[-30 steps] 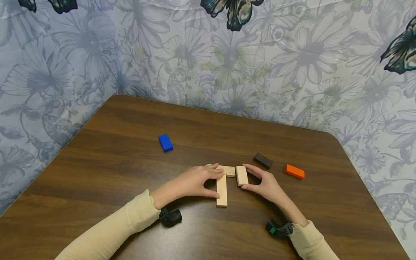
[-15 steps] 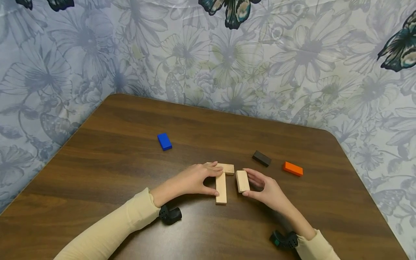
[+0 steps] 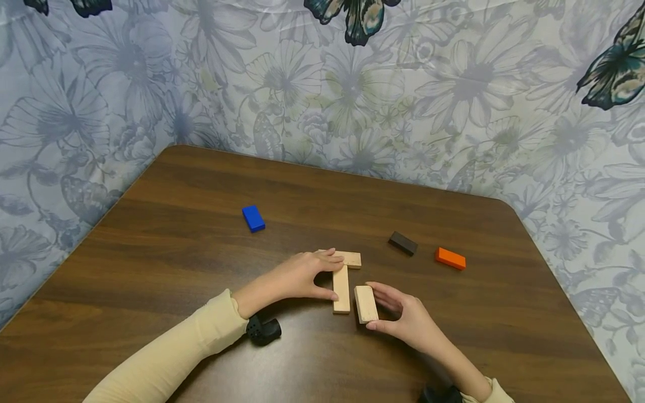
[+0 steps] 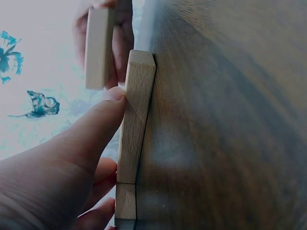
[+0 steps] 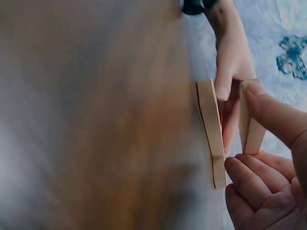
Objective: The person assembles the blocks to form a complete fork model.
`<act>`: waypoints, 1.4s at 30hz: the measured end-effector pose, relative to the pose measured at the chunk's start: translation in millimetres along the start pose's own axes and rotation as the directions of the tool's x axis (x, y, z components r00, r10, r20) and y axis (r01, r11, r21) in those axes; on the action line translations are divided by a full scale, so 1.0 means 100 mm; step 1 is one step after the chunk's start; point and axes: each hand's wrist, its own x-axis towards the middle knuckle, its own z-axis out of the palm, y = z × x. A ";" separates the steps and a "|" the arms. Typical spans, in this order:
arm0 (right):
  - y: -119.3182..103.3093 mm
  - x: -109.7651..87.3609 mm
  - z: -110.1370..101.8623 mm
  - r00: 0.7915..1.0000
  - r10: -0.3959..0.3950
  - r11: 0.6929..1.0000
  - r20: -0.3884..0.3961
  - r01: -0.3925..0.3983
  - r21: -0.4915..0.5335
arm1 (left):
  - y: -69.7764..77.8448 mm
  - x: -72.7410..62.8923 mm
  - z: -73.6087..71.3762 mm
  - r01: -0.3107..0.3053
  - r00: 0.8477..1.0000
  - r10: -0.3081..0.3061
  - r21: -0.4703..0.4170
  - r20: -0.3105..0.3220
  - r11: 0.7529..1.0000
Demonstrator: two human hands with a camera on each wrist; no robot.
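Note:
Two plain wooden blocks lie on the table at right angles: one upright-running block [image 3: 341,290] toward me, and a crosswise block [image 3: 354,259] at its far end. My left hand [image 3: 302,275] rests on them, fingers extended over the crosswise block and thumb at the left side of the other; the left wrist view shows the thumb tip against the block [image 4: 136,110]. My right hand [image 3: 410,322] pinches a third wooden block [image 3: 366,305] by its ends between thumb and fingers. In the right wrist view that block [image 5: 253,127] is held above the table surface.
A blue block [image 3: 253,218] lies farther back on the left of the brown table [image 3: 201,184]. Behind my right hand lie a dark block [image 3: 403,243] and an orange block [image 3: 450,258]. A floral cloth [image 3: 302,84] hangs behind the table's far edge.
My right hand has drawn its wooden block toward me, from beside the crosswise block to beside the near end of the other block. My left hand has stayed in place.

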 end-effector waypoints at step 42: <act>-0.14 -0.26 0.56 0.993 -0.100 0.961 -0.069 0.078 -0.265 | 0.01 -0.07 0.00 -0.008 1.000 0.008 0.005 -0.005 1.000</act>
